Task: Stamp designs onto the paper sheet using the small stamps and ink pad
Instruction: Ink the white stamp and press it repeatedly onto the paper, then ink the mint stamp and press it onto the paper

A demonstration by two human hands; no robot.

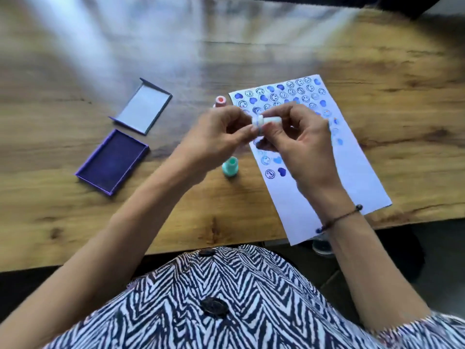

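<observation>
Both my hands meet above the left edge of the paper sheet (352,172) and hold one small white stamp (269,120) lying sideways. My left hand (219,137) pinches its wider end; my right hand (302,144) grips the body. The sheet is white, covered with several blue hearts and round face prints. A pink stamp (221,101) stands upright just left of the sheet's top corner. A teal stamp (230,167) stands upright below my left hand. The purple ink pad (113,161) lies open at the left.
The ink pad's lid (142,107) lies inside up just beyond the pad. The wooden table (251,54) ends at its front edge near my patterned clothing, and the sheet's near corner overhangs that edge. A bracelet circles my right wrist.
</observation>
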